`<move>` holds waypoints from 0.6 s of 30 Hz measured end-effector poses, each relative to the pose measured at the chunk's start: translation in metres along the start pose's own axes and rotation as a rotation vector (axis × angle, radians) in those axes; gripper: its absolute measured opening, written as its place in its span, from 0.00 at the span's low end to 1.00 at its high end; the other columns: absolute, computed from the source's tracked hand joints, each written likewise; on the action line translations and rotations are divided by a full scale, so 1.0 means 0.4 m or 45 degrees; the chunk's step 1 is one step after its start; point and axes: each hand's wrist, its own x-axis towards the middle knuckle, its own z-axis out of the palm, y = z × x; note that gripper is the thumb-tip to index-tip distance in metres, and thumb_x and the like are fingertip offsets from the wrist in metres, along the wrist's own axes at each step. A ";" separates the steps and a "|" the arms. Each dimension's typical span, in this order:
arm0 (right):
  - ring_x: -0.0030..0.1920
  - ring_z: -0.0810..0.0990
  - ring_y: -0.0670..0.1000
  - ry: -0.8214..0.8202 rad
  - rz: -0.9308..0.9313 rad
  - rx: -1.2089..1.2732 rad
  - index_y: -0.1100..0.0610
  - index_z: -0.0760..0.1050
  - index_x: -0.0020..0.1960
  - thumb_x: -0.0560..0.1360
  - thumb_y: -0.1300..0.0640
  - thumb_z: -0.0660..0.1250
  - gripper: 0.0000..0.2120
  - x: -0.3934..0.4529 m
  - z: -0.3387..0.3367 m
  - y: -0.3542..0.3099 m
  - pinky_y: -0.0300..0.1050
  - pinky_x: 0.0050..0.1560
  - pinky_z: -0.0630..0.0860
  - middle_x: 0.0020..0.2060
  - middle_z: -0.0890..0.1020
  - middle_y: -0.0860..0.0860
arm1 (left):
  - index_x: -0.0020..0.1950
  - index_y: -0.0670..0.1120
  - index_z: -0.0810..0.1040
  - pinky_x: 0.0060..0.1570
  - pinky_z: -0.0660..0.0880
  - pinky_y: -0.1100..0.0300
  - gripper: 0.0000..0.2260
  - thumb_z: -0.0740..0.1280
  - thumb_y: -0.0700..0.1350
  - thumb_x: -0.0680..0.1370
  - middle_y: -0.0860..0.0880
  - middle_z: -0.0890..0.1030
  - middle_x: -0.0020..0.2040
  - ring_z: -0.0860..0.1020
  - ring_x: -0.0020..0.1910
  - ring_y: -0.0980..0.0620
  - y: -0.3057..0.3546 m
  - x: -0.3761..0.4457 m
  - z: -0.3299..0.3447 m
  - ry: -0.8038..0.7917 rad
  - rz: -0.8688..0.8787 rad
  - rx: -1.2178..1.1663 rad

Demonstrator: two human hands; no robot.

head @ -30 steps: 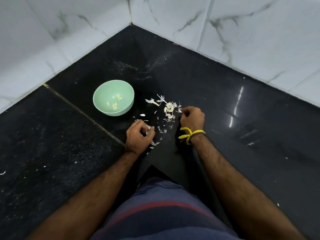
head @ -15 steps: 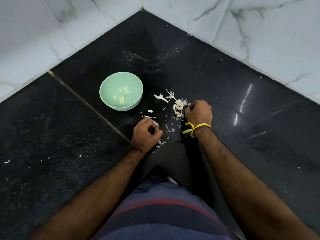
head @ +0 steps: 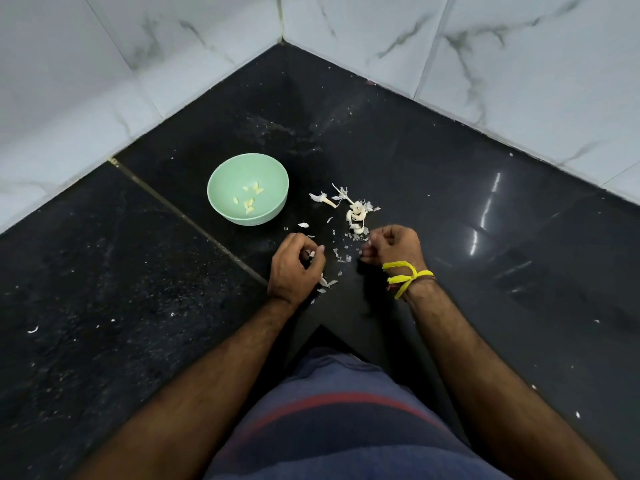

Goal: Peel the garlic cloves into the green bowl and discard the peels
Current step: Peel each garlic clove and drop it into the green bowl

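The green bowl point(head: 248, 188) sits on the black countertop point(head: 450, 209) at ten o'clock from the hands, a few peeled garlic cloves point(head: 250, 199) inside. The left hand point(head: 294, 265) curls around a small pale garlic piece point(head: 310, 253). The right hand point(head: 393, 245) is curled; whether it holds anything cannot be told. Peels point(head: 356, 214) lie at twelve o'clock.

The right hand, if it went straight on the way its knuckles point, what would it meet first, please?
Probably the pile of garlic peels just beyond the right hand on the black counter; height above them is unclear.
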 end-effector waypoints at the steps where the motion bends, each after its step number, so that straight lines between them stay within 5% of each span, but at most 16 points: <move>1: 0.28 0.81 0.52 -0.033 0.014 0.084 0.62 0.73 0.42 0.80 0.67 0.62 0.08 -0.017 -0.001 -0.001 0.45 0.33 0.82 0.34 0.81 0.59 | 0.40 0.42 0.76 0.39 0.74 0.55 0.07 0.72 0.40 0.75 0.49 0.77 0.38 0.75 0.36 0.51 0.002 -0.005 -0.002 0.010 0.023 0.015; 7: 0.31 0.83 0.53 -0.159 0.000 0.174 0.69 0.76 0.48 0.76 0.71 0.67 0.02 -0.078 0.009 0.019 0.42 0.33 0.82 0.37 0.81 0.63 | 0.46 0.43 0.80 0.46 0.75 0.51 0.04 0.68 0.41 0.79 0.49 0.79 0.43 0.77 0.43 0.49 -0.004 -0.065 -0.008 -0.043 0.061 0.092; 11: 0.38 0.84 0.62 -0.147 -0.005 0.164 0.67 0.79 0.43 0.75 0.70 0.69 0.02 -0.094 0.026 0.021 0.47 0.40 0.84 0.39 0.81 0.66 | 0.58 0.42 0.81 0.55 0.75 0.55 0.10 0.64 0.41 0.79 0.47 0.82 0.52 0.78 0.52 0.47 -0.013 -0.078 -0.008 -0.096 0.055 0.131; 18: 0.31 0.83 0.55 -0.045 -0.072 -0.161 0.58 0.77 0.37 0.76 0.58 0.71 0.10 -0.093 0.043 0.035 0.49 0.35 0.82 0.31 0.83 0.58 | 0.46 0.42 0.81 0.48 0.74 0.57 0.07 0.68 0.45 0.78 0.47 0.78 0.47 0.77 0.47 0.48 -0.015 -0.070 -0.012 -0.169 0.101 0.134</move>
